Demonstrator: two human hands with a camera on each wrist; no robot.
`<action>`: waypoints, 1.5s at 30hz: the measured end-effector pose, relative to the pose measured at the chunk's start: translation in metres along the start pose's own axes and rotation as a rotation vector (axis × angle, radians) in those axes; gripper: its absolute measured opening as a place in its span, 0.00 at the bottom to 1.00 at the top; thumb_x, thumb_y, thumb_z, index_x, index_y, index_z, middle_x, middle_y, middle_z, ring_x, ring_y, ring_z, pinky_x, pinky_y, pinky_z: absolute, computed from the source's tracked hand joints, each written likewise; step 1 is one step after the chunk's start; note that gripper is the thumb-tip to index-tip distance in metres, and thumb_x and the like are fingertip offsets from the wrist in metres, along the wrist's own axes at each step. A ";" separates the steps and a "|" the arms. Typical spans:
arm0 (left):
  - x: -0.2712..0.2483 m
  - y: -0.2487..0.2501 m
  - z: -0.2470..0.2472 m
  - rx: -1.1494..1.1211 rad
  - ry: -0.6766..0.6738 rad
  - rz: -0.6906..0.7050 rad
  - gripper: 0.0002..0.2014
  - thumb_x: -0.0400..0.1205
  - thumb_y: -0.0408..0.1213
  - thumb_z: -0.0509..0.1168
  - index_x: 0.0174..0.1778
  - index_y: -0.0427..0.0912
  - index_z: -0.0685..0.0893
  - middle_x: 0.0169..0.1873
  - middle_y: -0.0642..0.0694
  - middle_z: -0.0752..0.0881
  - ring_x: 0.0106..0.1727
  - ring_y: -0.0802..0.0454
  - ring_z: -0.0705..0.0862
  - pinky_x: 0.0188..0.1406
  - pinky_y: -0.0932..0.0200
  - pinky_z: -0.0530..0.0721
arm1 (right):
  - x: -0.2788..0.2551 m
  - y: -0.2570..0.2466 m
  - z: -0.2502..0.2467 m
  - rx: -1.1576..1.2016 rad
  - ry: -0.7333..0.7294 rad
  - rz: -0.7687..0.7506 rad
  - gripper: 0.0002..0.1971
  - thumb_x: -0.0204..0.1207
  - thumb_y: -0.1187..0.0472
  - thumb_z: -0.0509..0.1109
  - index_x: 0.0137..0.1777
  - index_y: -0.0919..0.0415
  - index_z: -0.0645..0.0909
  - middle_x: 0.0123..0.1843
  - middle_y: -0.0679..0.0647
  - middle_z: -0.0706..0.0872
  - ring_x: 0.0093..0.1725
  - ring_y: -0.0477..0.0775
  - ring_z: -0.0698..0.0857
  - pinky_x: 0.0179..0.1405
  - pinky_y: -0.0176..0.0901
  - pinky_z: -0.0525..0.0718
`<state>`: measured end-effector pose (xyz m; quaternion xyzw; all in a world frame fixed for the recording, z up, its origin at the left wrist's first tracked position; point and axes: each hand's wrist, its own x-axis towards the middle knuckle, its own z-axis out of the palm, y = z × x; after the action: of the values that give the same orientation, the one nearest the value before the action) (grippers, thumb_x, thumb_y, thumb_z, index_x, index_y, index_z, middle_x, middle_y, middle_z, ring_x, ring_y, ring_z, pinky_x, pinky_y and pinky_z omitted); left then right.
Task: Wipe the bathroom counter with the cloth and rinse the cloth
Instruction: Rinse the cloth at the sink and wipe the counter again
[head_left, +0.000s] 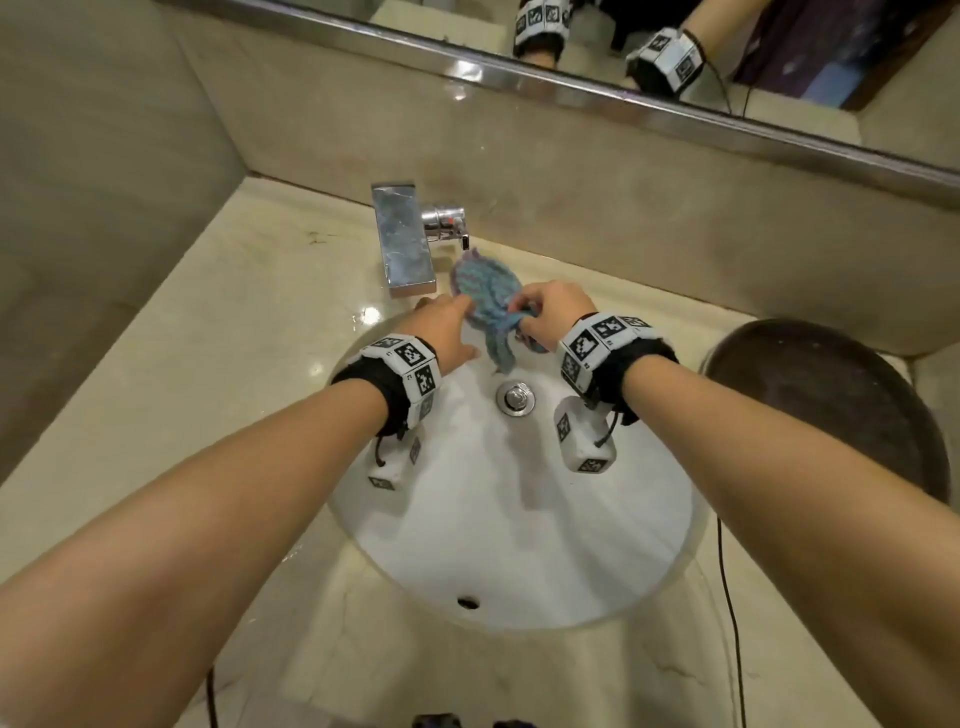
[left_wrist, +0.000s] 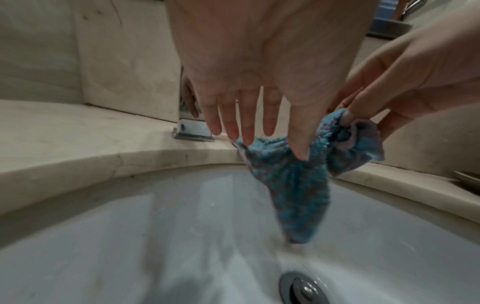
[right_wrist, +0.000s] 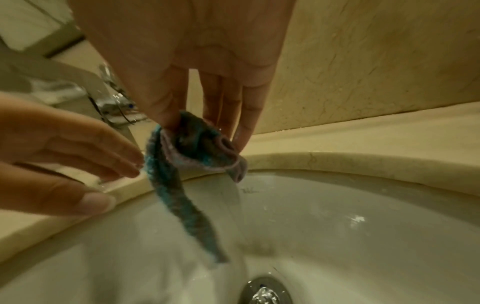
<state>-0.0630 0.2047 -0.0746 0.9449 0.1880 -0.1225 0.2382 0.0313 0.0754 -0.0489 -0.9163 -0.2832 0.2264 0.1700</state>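
We are pinching the cloth (head_left: 485, 296) in our right hand (head_left: 553, 306) just in front of the faucet (head_left: 405, 239); its long axis is hanging down into the sink (head_left: 597, 545). Our left hand (head_left: 447, 325), fingers spread, is touching its left side, nearer the faucet.

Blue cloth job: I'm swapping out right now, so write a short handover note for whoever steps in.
Right hand: pinch grip on the blue terry cloth.
Left hand: fingers straight, thumb touching the cloth.
The cloth hangs over the white round sink, beside the chrome square tap; water runs off its tail toward the drain.
Done: rinsing under way.
Left: finish rinsing; counter wiping cannot be judged.
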 end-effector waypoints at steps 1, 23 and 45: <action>-0.008 0.003 -0.001 -0.016 0.010 -0.002 0.29 0.76 0.45 0.70 0.73 0.46 0.70 0.68 0.42 0.78 0.67 0.44 0.78 0.65 0.50 0.78 | -0.006 -0.003 -0.003 0.027 0.006 -0.013 0.10 0.77 0.64 0.67 0.54 0.54 0.86 0.56 0.55 0.88 0.50 0.57 0.85 0.47 0.40 0.82; -0.050 -0.034 -0.015 -0.583 0.160 -0.189 0.12 0.78 0.36 0.67 0.56 0.41 0.87 0.51 0.42 0.89 0.54 0.46 0.85 0.55 0.56 0.82 | -0.030 -0.065 -0.014 0.208 0.044 -0.188 0.27 0.79 0.67 0.63 0.78 0.54 0.67 0.78 0.53 0.73 0.77 0.51 0.71 0.72 0.39 0.69; -0.017 -0.054 -0.030 -0.737 0.115 -0.157 0.14 0.77 0.30 0.68 0.58 0.36 0.84 0.55 0.36 0.87 0.59 0.40 0.85 0.60 0.50 0.83 | 0.019 -0.073 -0.005 -0.468 0.186 -0.196 0.18 0.84 0.62 0.56 0.72 0.51 0.73 0.80 0.46 0.67 0.68 0.57 0.80 0.53 0.47 0.81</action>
<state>-0.0964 0.2587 -0.0658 0.7839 0.3045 -0.0113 0.5410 0.0156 0.1423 -0.0185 -0.9157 -0.3985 0.0522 0.0000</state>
